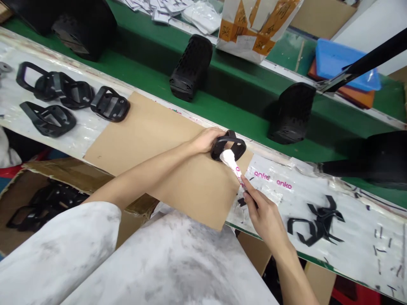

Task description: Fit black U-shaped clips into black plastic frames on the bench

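Note:
My left hand [206, 139] grips a black plastic frame part [229, 146] at the far edge of a brown cardboard sheet [159, 148]. My right hand [262, 209] pinches a thin tool with a white wrapped tip [231, 163], and that tip touches the near side of the black part. Both hands are closed. Three more black frame parts [110, 103] lie in a loose group on the white bench surface at the left.
Black trimmed scraps [318, 222] lie on the bench at the right. Black perforated housings [190, 67] stand on the green conveyor belt [241, 114] beyond. A cardboard box of black parts [44, 203] sits below left. A blue tray [343, 63] is far right.

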Available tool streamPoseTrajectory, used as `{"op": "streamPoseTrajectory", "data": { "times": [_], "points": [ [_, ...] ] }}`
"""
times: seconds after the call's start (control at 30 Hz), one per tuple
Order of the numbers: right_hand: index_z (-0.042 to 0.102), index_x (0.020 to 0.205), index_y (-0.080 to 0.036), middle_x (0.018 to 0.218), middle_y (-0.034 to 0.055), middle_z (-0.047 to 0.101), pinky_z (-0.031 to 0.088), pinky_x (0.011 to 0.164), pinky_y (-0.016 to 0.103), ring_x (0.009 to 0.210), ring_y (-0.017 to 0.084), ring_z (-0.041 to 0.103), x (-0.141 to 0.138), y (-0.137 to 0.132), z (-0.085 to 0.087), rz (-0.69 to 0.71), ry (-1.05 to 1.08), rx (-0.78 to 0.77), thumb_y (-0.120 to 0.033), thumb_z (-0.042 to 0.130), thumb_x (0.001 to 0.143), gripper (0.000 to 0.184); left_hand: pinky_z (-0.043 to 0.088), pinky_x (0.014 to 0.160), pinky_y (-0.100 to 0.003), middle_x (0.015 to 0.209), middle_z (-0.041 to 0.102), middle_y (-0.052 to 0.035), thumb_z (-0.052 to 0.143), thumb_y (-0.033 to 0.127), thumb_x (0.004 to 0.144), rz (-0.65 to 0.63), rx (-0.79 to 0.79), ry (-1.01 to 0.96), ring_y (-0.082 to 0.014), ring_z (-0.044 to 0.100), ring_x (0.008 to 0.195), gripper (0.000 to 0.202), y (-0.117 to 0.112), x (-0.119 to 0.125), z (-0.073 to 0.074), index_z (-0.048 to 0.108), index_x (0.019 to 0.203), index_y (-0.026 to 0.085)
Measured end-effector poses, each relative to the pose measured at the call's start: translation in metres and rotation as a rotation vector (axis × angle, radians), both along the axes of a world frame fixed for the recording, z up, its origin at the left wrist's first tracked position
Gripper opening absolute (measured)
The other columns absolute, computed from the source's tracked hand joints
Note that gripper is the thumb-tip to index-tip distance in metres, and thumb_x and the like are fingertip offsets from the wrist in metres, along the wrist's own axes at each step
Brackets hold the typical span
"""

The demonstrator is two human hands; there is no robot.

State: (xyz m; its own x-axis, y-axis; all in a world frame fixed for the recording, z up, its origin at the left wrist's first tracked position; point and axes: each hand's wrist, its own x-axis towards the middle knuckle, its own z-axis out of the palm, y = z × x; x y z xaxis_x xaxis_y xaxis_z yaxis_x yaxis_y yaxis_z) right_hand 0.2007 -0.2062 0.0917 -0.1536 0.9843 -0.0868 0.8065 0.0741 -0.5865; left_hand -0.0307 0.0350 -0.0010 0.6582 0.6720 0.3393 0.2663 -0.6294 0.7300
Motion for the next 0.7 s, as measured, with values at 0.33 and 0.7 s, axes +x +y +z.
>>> {"op": "streamPoseTrajectory", "data": {
  "times": [0.33,0.7],
  "points": [
    [0.056,0.16,-0.023,0.088,0.0038,0.073,0.055,0.066,0.027,0.065,0.017,0.064,0.0,-0.003,-0.005,0.019,-0.004,0.019,-0.026,0.048,0.112,0.048,0.047,0.075,-0.034,0.081,0.073,-0.008,0.054,0.02,0.084,0.013,-0.009,-0.055,-0.024,0.067,0.08,0.009,-0.002,0.003,-0.001,0.057,0.075,0.021],
    [0.055,0.161,-0.022,0.087,0.0044,0.073,0.056,0.067,0.029,0.069,0.019,0.068,0.005,-0.002,-0.013,0.031,-0.056,0.043,-0.027,0.047,0.113,0.049,0.046,0.075,-0.033,0.081,0.073,-0.0073,0.059,0.03,0.091,0.04,-0.041,-0.03,-0.023,0.067,0.079,0.018,-0.002,0.003,0.0,0.06,0.076,0.02]
  ]
}}
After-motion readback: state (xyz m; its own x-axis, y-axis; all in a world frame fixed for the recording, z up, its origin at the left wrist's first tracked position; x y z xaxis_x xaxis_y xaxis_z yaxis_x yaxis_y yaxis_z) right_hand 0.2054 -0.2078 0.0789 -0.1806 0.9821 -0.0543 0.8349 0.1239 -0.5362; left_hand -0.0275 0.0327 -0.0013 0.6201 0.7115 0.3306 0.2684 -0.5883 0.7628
